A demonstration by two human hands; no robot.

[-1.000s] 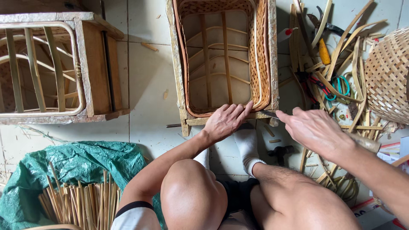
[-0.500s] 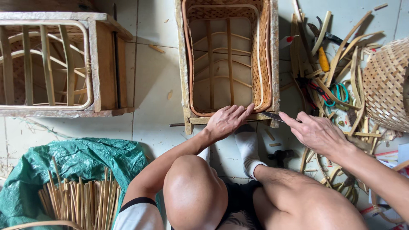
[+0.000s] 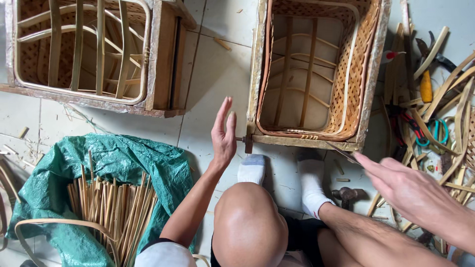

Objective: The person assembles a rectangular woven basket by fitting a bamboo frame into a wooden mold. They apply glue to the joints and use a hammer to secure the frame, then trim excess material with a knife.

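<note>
A half-woven bamboo basket point(image 3: 357, 74) sits inside a wooden mould frame point(image 3: 297, 141) on the tiled floor in front of my knees. My left hand point(image 3: 222, 136) is raised, open and edge-on, just left of the frame's near left corner and not touching it. My right hand point(image 3: 410, 190) hovers at the frame's near right corner with its fingers stretched out. A thin flat blade point(image 3: 342, 151) sticks out from under those fingertips towards the frame. My feet in white socks point(image 3: 252, 169) rest against the frame's front bar.
A second wooden frame with a bent-strip basket skeleton point(image 3: 158, 59) lies at the upper left. A green tarp point(image 3: 133, 158) holds a bundle of bamboo sticks point(image 3: 114, 207). A hammer point(image 3: 347, 195) lies by my right foot. Bamboo strips point(image 3: 448, 99), teal-handled scissors point(image 3: 435, 131) and other tools crowd the right.
My left hand has lifted off the frame's front bar, moved left and now stands upright and open. My right hand has drawn back towards the right with the blade.
</note>
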